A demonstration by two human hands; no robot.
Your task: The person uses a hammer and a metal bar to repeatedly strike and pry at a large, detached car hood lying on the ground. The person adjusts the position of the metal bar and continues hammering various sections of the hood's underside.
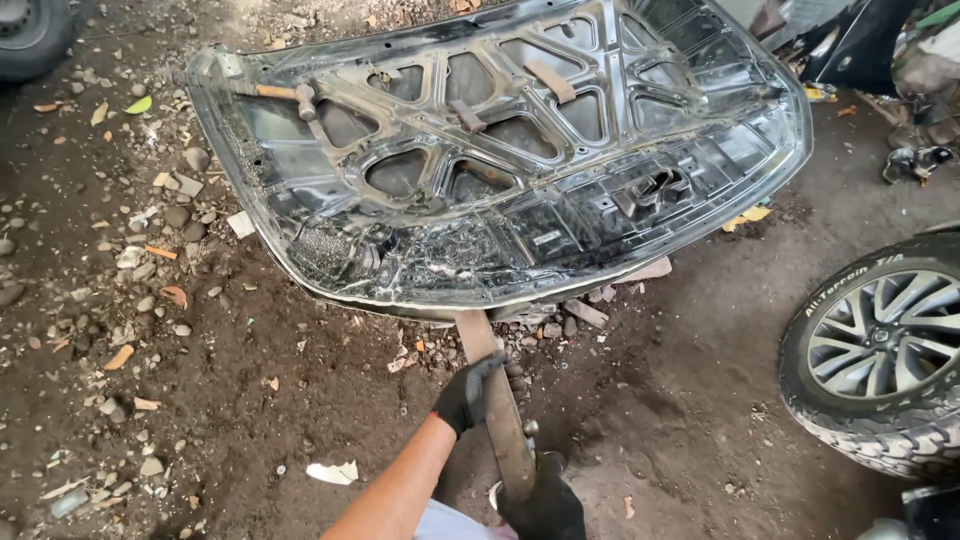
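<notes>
Both hands, in black gloves, are closed around a long flat rusty metal bar (497, 400): the left hand (466, 392) high up, the right hand (545, 500) at the low end. The bar's tip sits under the front edge of the big black dented car hood (500, 150), which lies upside down on the dirt floor (250, 400). The edge looks bent and crumpled, so the prying seems barely begun. A hammer with a wooden handle (285, 93) rests on the hood.
</notes>
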